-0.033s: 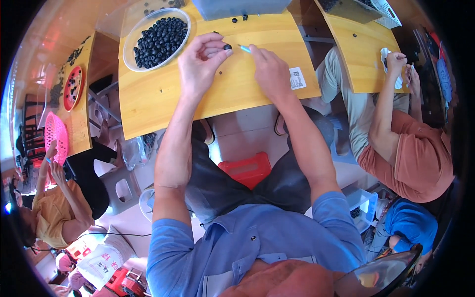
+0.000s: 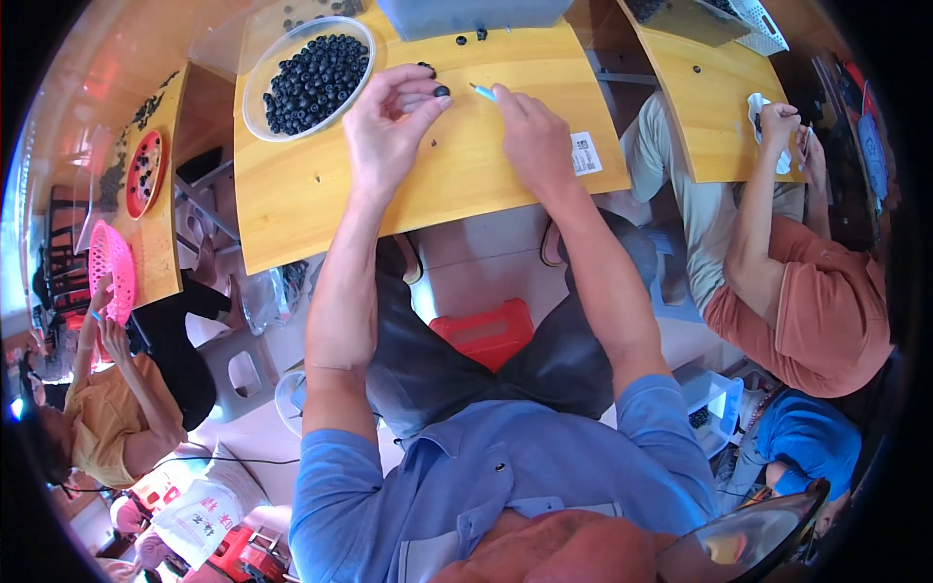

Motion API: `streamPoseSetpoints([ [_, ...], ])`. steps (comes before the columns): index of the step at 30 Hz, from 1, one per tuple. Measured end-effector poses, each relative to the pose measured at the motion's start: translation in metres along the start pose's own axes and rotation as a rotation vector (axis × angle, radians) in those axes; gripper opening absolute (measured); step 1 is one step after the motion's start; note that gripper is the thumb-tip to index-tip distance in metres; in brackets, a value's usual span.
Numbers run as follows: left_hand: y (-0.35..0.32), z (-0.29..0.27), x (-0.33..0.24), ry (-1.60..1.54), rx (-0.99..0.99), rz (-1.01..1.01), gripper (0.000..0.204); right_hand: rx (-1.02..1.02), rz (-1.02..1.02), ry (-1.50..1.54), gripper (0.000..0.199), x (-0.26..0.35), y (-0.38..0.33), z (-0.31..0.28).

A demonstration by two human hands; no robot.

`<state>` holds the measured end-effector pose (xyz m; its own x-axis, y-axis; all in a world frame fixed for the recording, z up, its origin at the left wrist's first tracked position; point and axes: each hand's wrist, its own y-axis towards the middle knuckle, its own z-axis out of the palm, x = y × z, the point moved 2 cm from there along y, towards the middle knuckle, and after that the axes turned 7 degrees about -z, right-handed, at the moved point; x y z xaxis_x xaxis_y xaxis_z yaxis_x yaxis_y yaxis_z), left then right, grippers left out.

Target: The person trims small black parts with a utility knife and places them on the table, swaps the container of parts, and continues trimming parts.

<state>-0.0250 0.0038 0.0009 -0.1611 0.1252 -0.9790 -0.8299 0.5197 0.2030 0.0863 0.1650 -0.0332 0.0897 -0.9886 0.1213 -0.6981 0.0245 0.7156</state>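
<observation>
My left hand (image 2: 387,121) is raised over the yellow wooden table, its thumb and forefinger pinching a small dark round bead-like piece (image 2: 442,91). Facing it, my right hand (image 2: 535,136) is closed around a thin tool with a light blue handle (image 2: 485,92). The tool's narrow tip points at the held piece, with a small gap between them. To the left of my left hand stands a round clear tub (image 2: 255,115) filled with similar dark round pieces (image 2: 316,83). Another dark piece shows just behind my left fingers.
A translucent bluish bin (image 2: 476,17) sits at the table's far edge, with loose dark pieces (image 2: 462,40) before it. A white label (image 2: 585,154) lies near the right edge. People work at tables on both sides. A red stool (image 2: 486,333) is between my legs.
My left hand with the dark piece has shifted very slightly left. My right hand and the tool have moved a touch to the right, widening the gap a little.
</observation>
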Motion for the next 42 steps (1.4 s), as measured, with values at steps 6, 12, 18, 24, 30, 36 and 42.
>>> streamPoseSetpoints([
  [6,0.029,-0.076,-0.008,0.487,-0.47,0.313,0.019,0.022,0.065,0.013,0.038,-0.004,-0.005,0.0],
  [12,0.049,-0.088,0.001,0.997,-0.59,0.502,0.03,0.032,0.079,0.044,0.037,-0.003,-0.002,0.0],
  [18,0.047,-0.009,0.036,1.045,-0.023,0.498,0.037,0.026,0.106,0.066,0.034,-0.004,-0.002,-0.001],
  [24,0.051,0.005,0.049,1.243,-0.034,0.312,0.029,0.021,0.128,0.102,0.033,-0.008,-0.004,-0.006],
  [30,0.04,-0.002,0.043,1.241,-0.004,0.304,0.027,0.016,0.132,0.103,0.033,-0.011,-0.003,-0.01],
  [36,0.039,-0.013,0.035,1.177,0.111,0.348,0.032,0.034,0.14,0.114,0.033,-0.009,-0.001,-0.011],
  [42,0.035,-0.01,0.032,1.176,0.154,0.214,0.024,0.029,0.133,0.117,0.033,-0.008,-0.003,-0.007],
])
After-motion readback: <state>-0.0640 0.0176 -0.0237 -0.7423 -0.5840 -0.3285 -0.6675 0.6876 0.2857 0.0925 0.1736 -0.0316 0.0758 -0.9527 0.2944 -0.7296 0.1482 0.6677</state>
